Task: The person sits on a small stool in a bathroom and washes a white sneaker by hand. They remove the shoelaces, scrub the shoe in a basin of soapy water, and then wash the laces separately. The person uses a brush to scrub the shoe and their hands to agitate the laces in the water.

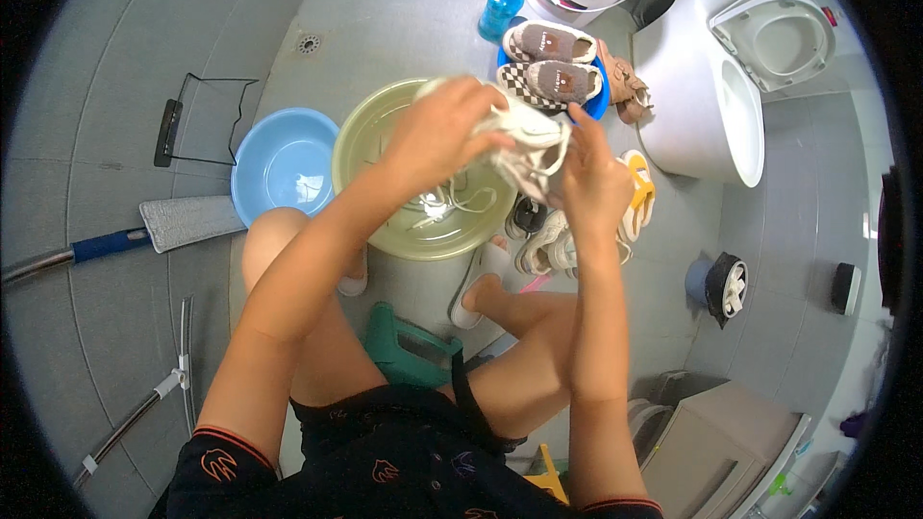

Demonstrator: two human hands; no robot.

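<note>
Light-blue basin (281,161) is sitting far left. Pale green basin (360,221) is standing just right of it. My left hand (447,130) is gripping the left end of a white shoe (529,137), which I'm holding up over the basin's right rim. Checked slippers (550,83) are lying in a blue tub (602,101), farther out. My right hand (594,178) is holding the shoe's right end. White toilet (694,101) is standing far right.
</note>
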